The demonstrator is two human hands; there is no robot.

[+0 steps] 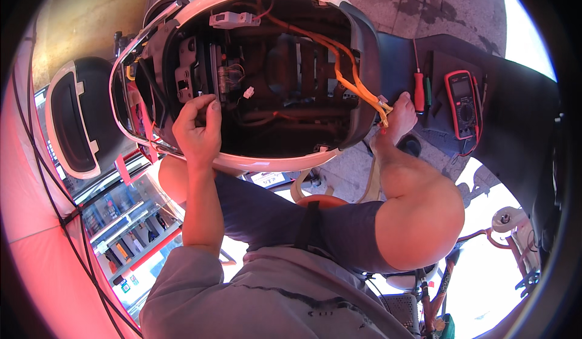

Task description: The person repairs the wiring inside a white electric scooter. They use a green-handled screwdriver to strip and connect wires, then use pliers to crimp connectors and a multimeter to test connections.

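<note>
Left of centre in the open, oval, white-rimmed vehicle body (273, 162), a small white plastic plug (249, 92) sits at the end of thin wires. Just beyond the fingertips, the bare left hand (197, 133) reaches over the near edge of the body; the plug lies to its right and slightly farther off, apart from it. This is the nearer hand; the right one is not in view. The left fingers curl inward with the thumb close to them, but whether they pinch anything I cannot tell. The plug looks stubby, its long axis unclear, while the body stretches from left to right across the hand's line.

Toward the left end, a grey perforated metal bracket (185, 69) stands just past the knuckles. Near the far edge lies a white rectangular box-like unit (233, 19), lengthwise along the rim. Thick orange cables (357, 90) run over the right end, their ends overlapping a bare foot (401, 117) in view. Farther right, a red-handled screwdriver (419, 87) and a red-cased multimeter (463, 105) rest on a dark surface.
</note>
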